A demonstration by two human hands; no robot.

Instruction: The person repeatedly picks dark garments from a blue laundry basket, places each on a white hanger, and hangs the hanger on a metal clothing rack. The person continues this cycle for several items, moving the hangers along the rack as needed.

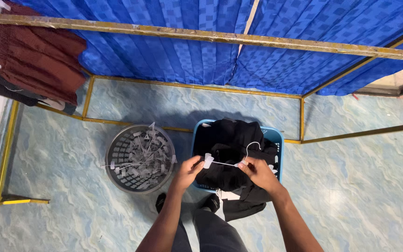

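We note our two arms bare from above the elbow down to the wrist; no sleeves reach into view. Left hand (190, 169) and right hand (258, 171) carry no gloves, rings, watch or bands that we can make out. Below, our legs wear dark grey trousers (211, 233). Black footwear (210, 202) shows at both feet; its kind is unclear.
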